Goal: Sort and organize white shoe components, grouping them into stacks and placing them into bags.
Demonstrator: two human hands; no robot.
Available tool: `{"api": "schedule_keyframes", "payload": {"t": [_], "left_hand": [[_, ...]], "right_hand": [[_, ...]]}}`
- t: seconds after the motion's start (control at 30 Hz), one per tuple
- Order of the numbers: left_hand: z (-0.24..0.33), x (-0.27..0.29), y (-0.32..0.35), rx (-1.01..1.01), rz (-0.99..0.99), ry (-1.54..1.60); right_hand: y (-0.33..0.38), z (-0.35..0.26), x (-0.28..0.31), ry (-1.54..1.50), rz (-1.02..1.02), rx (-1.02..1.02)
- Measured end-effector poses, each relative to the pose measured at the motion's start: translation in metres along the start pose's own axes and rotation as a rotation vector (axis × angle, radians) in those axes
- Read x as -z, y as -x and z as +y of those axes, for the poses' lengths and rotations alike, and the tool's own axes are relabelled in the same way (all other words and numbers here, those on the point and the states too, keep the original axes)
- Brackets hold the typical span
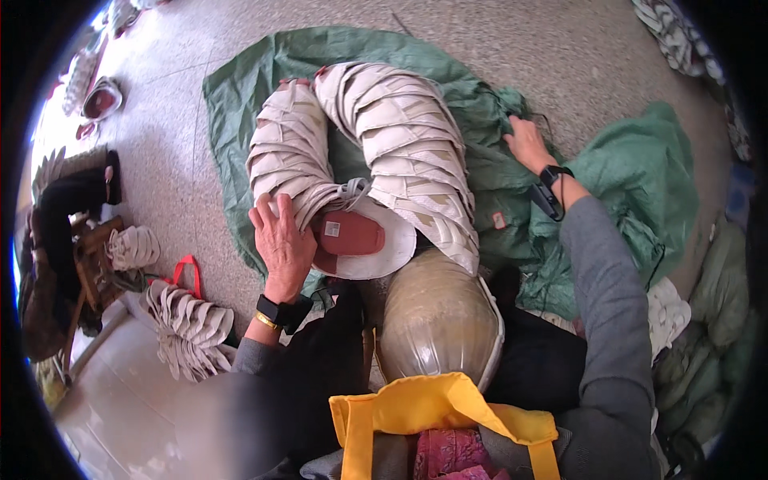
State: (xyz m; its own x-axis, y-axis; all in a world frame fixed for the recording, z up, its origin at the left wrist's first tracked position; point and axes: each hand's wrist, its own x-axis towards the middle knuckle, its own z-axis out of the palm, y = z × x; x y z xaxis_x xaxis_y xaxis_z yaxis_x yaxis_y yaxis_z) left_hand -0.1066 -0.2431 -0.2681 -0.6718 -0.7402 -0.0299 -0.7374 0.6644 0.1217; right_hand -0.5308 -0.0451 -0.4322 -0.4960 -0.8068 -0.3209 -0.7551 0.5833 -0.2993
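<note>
A long row of nested white and beige shoe uppers (404, 128) lies bent in an arch on a spread green woven sack (232, 120). At its near left end a shoe upper shows a red insole-like panel with a small white label (333, 230). My left hand (282, 240), fingers apart, rests against the left side of this end. Out to the right, my right hand (528, 144) is closed on a gathered fold of the green sack; its fingertips are partly hidden. Both wrists carry dark bands.
A rounded, see-through brownish cover (440, 320) stands between my legs, close to the stack. More stacked uppers (190, 320) lie at left by a wooden stool (94, 260). Bunched green sacking (632, 176) spreads to the right. A yellow-edged apron (436, 400) hangs in front of me.
</note>
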Motion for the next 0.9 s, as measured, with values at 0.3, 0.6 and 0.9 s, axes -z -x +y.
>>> {"api": "schedule_keyframes", "payload": {"t": [0.3, 0.6, 0.9], "left_hand": [[-0.024, -0.003, -0.007, 0.029, 0.007, 0.057], [-0.034, -0.010, -0.006, -0.051, 0.106, 0.052], [-0.036, -0.018, -0.003, -0.031, 0.136, 0.123]], "right_hand": [[-0.069, 0.016, 0.059, -0.071, 0.484, -0.099], [-0.010, -0.073, 0.077, -0.187, 0.394, 0.272], [0.038, -0.260, 0.036, -0.546, -0.135, 0.612]]}}
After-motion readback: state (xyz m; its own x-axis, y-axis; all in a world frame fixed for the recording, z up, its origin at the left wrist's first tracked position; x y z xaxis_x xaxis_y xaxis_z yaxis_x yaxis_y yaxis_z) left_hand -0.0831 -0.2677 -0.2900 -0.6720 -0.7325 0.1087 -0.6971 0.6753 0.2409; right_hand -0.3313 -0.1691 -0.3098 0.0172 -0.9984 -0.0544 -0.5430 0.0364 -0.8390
